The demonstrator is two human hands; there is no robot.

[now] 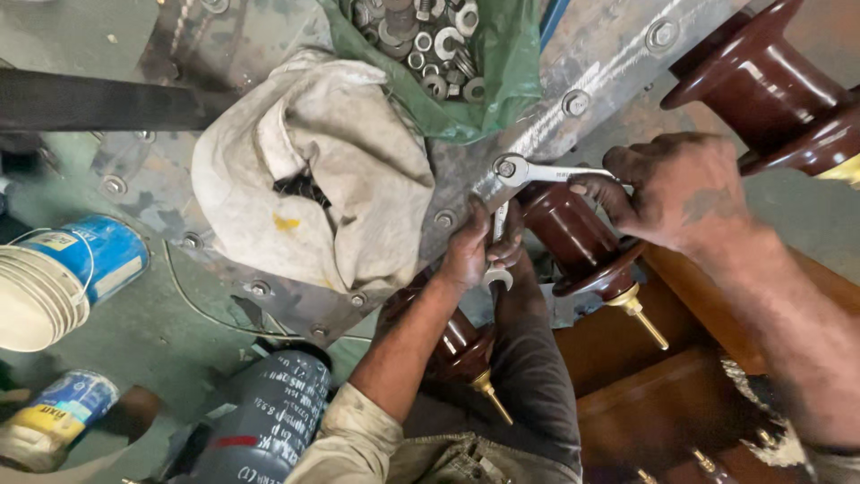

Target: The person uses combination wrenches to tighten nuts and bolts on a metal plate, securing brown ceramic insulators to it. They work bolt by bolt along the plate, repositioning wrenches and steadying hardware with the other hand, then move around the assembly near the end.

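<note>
Wrench (537,170) on bolt (507,168), right hand (681,193) gripping, left hand (475,246) holding second wrench (497,255) below

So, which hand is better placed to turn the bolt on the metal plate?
Probably the right hand: it grips the handle of the wrench seated on the bolt. The left hand holds a second wrench below the plate.

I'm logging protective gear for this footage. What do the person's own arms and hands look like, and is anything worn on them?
Both hands are bare, with no gloves. The left hand and right hand are smeared with dark grime. The left arm has a pale khaki sleeve pushed up near the elbow, its cuff looking soiled. The right forearm is bare as far as the frame shows. No watch, rings or bands show.
</note>
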